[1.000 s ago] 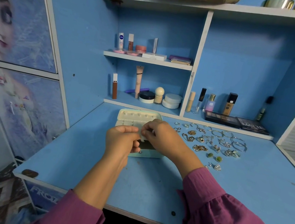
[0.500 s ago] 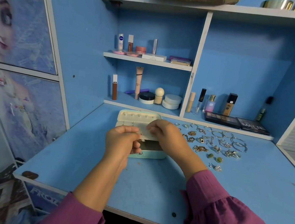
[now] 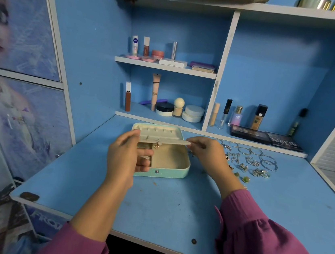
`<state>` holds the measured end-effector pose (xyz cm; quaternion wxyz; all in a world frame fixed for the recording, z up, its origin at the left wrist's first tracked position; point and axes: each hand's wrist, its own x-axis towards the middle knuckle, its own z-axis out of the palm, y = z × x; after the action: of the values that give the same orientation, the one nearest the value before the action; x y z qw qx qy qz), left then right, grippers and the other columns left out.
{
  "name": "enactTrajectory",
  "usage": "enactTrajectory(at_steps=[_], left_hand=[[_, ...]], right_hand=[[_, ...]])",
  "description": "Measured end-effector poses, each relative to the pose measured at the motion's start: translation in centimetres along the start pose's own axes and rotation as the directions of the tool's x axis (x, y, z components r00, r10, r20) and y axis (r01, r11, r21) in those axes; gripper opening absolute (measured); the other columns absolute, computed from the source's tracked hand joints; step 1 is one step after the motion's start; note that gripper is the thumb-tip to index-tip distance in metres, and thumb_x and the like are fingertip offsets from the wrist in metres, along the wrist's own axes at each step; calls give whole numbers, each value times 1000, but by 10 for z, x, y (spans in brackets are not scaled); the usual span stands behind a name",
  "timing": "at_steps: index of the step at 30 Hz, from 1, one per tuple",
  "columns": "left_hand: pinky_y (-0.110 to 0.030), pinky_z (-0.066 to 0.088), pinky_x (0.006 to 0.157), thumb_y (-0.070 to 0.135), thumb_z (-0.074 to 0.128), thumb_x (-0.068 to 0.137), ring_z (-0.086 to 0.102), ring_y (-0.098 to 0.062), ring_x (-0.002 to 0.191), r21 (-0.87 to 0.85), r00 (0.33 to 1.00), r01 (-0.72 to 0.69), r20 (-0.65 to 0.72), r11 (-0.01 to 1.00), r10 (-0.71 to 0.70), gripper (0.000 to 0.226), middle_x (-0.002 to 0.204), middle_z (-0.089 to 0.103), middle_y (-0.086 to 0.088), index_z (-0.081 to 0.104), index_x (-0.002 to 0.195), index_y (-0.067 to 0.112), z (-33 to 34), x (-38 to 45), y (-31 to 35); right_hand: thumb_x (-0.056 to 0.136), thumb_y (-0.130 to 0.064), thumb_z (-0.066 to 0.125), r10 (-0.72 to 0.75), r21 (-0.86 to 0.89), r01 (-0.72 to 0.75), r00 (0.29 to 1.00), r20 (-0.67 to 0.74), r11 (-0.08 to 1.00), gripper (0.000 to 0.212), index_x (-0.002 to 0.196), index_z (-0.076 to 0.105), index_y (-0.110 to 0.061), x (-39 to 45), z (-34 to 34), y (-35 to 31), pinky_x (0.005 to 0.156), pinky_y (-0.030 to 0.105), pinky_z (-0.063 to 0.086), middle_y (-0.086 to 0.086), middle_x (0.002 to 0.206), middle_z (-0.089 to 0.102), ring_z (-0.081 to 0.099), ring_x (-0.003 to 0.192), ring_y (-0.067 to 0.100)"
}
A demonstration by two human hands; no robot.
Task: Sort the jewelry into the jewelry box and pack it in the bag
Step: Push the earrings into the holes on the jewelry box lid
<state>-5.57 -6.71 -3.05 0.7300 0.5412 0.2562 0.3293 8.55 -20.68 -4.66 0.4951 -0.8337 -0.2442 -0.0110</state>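
Over the jewelry box [image 3: 169, 170] on the desk [image 3: 173, 207], my left hand [image 3: 125, 159] and right hand [image 3: 205, 152] pinch the earring flap [image 3: 167, 141] at either end, sorting step; next, fetch loose jewelry [image 3: 251, 162] lying just right of the box.

I see a blue desk [image 3: 164, 211] backed by blue shelves [image 3: 165, 67] lined with cosmetics: a white Nivea tube [image 3: 134, 45], a brown lip-gloss tube [image 3: 128, 96], round white jars [image 3: 193, 113] and a foundation bottle [image 3: 258, 117]. Two dark eyeshadow palettes [image 3: 266, 138] lie flat at the back right. On my left stands a cupboard door with a cartoon print [image 3: 16, 24].
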Motion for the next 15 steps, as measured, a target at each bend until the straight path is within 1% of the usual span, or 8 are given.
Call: enactTrajectory(at_steps=[3,5,8,10,11,13,14,15], left_hand=[[-21,40,34,23,44,97,40,-15,29,14,995,-78,-65,997,79,18,67,69,-16,61,103,26,-10,7,4],[-20,38,35,16,43,95,40,-15,32,45,988,-122,-86,991,126,21,71,68,-14,60,106,24,-17,16,9],[-21,41,38,-2,48,86,47,-14,47,202,983,-140,-85,969,160,33,82,64,-8,59,110,18,-26,38,12],[-21,44,45,-6,50,85,52,-11,58,299,988,-134,-33,945,150,35,91,62,-5,62,111,15,-26,50,12],[-21,44,48,-7,52,85,53,-10,61,324,991,-130,1,937,137,31,90,62,-4,65,107,13,-26,56,10],[-21,46,51,-5,57,85,51,-9,60,344,992,-123,57,931,110,21,74,60,-1,67,88,13,-23,65,7],[-22,45,52,-4,59,85,50,-10,58,345,992,-125,72,930,107,19,67,58,-1,66,82,13,-22,69,5],[-23,44,54,-3,61,86,48,-12,58,342,991,-127,78,931,106,16,64,55,-1,66,80,11,-21,74,3]], right_hand=[[91,-20,62,10,110,-6,999,-38,994,7,90,68,-22,-1,7,0,66,17,42,-9,76,65,56,71,2],[93,-19,60,24,156,-13,997,-67,988,8,88,66,-21,0,11,-1,65,18,41,-10,75,65,56,69,2],[94,-19,58,52,214,-31,994,-94,976,9,88,65,-19,0,17,-2,69,24,46,-8,75,65,57,71,9],[94,-20,58,70,238,-45,993,-98,970,10,92,67,-17,0,18,-3,68,23,45,-8,78,65,57,73,9],[94,-21,58,73,239,-48,993,-97,970,12,96,69,-15,0,17,-2,69,22,44,-7,80,65,57,74,8],[94,-20,58,87,261,-62,992,-86,963,17,104,70,-14,0,15,-2,74,22,44,-7,86,65,58,81,8],[94,-19,58,95,285,-70,993,-74,956,17,106,70,-16,-1,14,-2,74,20,44,-8,86,65,58,83,8],[93,-18,59,98,298,-76,993,-58,951,18,108,70,-18,-1,14,-3,71,19,44,-9,83,65,58,80,7]])
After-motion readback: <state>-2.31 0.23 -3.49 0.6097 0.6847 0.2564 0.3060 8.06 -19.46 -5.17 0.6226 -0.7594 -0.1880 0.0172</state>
